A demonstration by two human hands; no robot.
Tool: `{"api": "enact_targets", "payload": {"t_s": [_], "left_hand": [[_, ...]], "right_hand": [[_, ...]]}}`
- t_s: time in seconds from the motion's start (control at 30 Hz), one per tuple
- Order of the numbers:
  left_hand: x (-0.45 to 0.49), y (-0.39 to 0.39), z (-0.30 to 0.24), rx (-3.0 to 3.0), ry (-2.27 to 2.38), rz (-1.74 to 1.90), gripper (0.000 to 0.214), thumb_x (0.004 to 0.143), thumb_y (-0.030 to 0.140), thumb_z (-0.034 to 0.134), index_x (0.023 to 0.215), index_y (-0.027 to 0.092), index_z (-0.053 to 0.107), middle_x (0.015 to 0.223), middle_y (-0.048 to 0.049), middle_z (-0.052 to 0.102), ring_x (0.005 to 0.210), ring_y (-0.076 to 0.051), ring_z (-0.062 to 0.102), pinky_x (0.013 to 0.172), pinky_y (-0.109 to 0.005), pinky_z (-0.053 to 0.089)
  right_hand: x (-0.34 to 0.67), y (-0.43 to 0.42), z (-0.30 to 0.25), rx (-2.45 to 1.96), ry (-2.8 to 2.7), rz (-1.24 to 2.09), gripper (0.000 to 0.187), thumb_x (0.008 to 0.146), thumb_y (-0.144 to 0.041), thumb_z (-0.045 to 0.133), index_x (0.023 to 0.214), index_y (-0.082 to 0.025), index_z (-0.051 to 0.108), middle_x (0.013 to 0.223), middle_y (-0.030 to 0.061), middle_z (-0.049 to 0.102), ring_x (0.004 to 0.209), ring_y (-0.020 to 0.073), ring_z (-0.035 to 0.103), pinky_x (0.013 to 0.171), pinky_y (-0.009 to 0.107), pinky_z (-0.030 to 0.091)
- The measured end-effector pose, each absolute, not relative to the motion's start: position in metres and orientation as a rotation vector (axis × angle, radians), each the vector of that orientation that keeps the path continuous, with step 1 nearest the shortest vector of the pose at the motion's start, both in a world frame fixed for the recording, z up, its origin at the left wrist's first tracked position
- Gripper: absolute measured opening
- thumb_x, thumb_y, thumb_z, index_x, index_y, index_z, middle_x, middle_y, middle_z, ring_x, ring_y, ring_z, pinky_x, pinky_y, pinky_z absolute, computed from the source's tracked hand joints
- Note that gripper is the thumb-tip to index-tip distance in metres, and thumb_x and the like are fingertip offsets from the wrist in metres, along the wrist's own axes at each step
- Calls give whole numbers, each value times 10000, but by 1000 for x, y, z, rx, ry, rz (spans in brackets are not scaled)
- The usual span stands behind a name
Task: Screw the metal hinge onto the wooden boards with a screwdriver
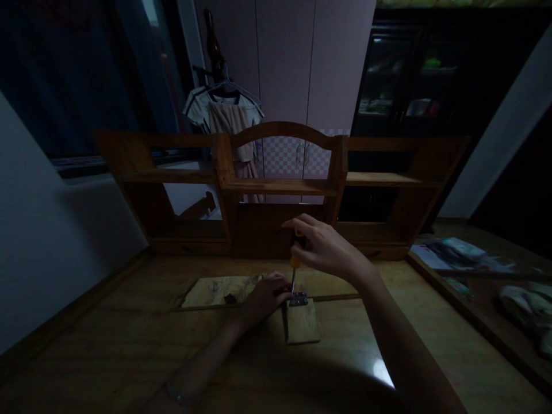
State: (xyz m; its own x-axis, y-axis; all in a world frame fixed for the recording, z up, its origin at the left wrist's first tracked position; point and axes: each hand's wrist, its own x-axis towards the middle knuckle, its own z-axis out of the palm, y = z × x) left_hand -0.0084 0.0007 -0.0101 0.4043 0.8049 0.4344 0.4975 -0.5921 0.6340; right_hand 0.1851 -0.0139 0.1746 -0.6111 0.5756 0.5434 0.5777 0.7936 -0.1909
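Note:
My right hand (321,246) is closed around the yellow and black handle of a screwdriver (295,259), held upright with its tip down on a small metal hinge (298,298). The hinge lies on the near end of a small wooden block (302,323) on the wooden desk (129,345). My left hand (265,296) rests on the desk just left of the hinge, fingers curled and touching it. A flat wooden board (215,290) lies to the left behind that hand.
A wooden hutch with shelves (280,185) stands at the back of the desk. Papers and cloth (466,253) lie on a surface at the right. Clothes on a hanger (224,112) hang behind, before a pink wardrobe. The room is dim.

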Motion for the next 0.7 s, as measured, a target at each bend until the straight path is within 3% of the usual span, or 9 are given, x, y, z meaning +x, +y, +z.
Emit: {"api": "enact_targets", "payload": {"t_s": [0.1, 0.2, 0.33, 0.43, 0.53, 0.7], "left_hand": [[-8, -1, -9, 2277, 1128, 1021, 117, 821, 258, 713, 915, 193, 686, 976, -33, 636, 924, -167, 594, 858, -281, 453], [-7, -3, -6, 2308, 1129, 1002, 124, 840, 270, 694, 931, 189, 674, 986, -41, 626, 924, -170, 591, 835, -280, 455], [-7, -5, -7, 2350, 1142, 1002, 144, 845, 269, 691, 953, 184, 648, 977, -36, 619, 912, -164, 582, 822, -272, 447], [-6, -4, -11, 2377, 1172, 1020, 150, 839, 267, 700, 939, 182, 627, 964, -28, 613, 903, -164, 576, 820, -272, 442], [-5, -3, -13, 2395, 1193, 1039, 172, 836, 265, 705, 958, 181, 617, 974, -32, 607, 903, -170, 575, 822, -280, 442], [-3, -6, -10, 2376, 1212, 1044, 155, 834, 266, 705, 932, 179, 622, 957, -38, 608, 892, -174, 580, 805, -280, 445]], "right_hand": [[181, -13, 172, -913, -2364, -51, 324, 960, -345, 593, 1256, -218, 556, 1151, 59, 562, 914, 197, 585, 849, 307, 427], [179, -9, 169, -966, -2334, -93, 366, 962, -511, 581, 1185, -221, 585, 1083, 52, 577, 917, 211, 594, 836, 316, 429], [180, -8, 170, -934, -2337, -81, 243, 976, -307, 595, 1205, -228, 568, 1119, 37, 557, 866, 169, 589, 801, 279, 434], [181, -14, 173, -893, -2356, -18, 352, 927, -187, 578, 1273, -226, 523, 1176, 48, 529, 818, 149, 571, 761, 261, 440], [181, -16, 173, -889, -2374, 13, 409, 901, -208, 597, 1298, -223, 498, 1166, 58, 535, 823, 162, 569, 782, 276, 442], [178, -11, 168, -937, -2352, -28, 309, 949, -317, 613, 1228, -217, 523, 1082, 47, 573, 879, 194, 579, 855, 313, 427]]}}
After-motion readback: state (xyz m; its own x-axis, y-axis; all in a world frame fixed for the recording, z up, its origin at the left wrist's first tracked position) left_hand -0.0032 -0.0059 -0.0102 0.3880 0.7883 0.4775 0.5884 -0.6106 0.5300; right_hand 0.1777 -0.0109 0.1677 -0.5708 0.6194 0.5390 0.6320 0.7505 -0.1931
